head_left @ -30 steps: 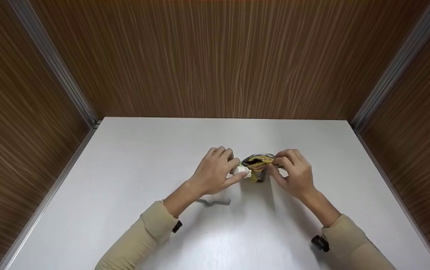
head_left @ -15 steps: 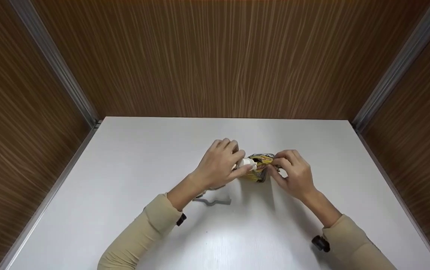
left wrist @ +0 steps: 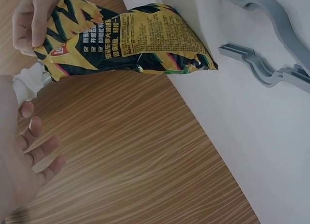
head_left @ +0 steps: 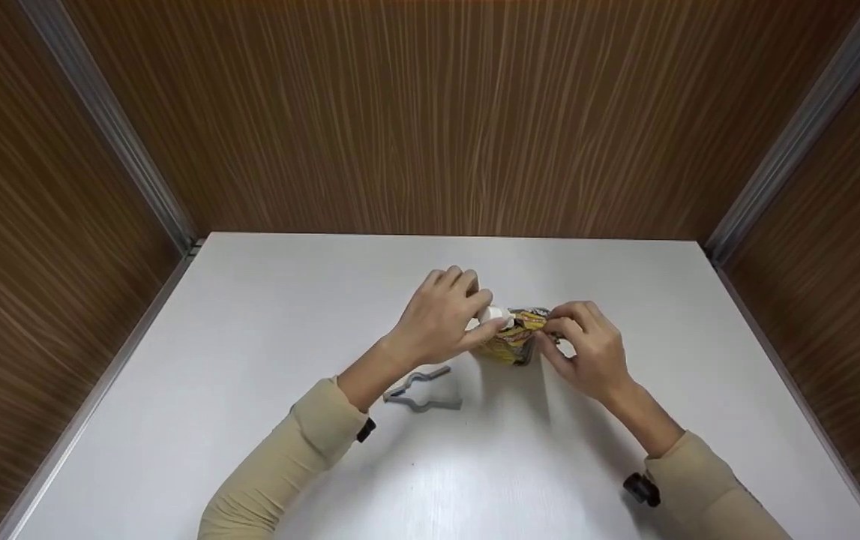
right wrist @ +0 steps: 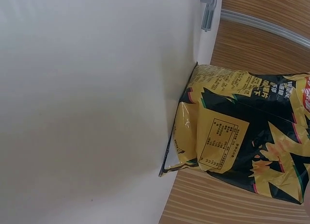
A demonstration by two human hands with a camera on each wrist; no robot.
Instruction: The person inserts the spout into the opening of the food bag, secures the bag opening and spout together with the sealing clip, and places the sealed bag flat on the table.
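Yellow-and-black bag [right wrist: 242, 136] stands with its bottom edge on the white bench [right wrist: 87, 103], printed panel with a small table facing the camera. Bag surface crinkled and glossy. Wood-grain wall [right wrist: 271, 6] behind it. Grey clip [right wrist: 207, 10] lies on the bench, well apart from the bag.
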